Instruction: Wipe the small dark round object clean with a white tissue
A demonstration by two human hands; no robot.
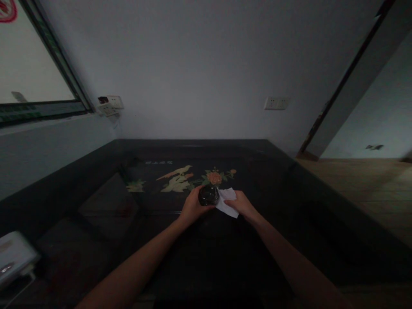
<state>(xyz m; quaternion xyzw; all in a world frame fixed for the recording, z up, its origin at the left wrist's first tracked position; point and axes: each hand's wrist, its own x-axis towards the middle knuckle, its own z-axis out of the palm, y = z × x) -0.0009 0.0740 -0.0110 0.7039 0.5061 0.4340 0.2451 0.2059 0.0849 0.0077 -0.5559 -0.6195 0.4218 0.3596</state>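
My left hand (193,205) is wrapped round a dark, glossy, round object like a glass jar or cup (208,195), seen from above; the dim light hides its exact kind. In my right hand (243,205) is a white paper tissue (227,201), pinched between thumb and fingers. The tissue's left edge touches the right side of the round object. Both hands are above the middle of a dark, glossy table (199,253), over its near side of a painted bird and flower picture (178,180).
A white box-like device (16,257) with a cable lies at the near left. Wall sockets (277,103) are behind the table, and a power adapter (107,107) is plugged in at the far left corner. A window (35,64) is on the left; wooden floor (363,180) shows at right.
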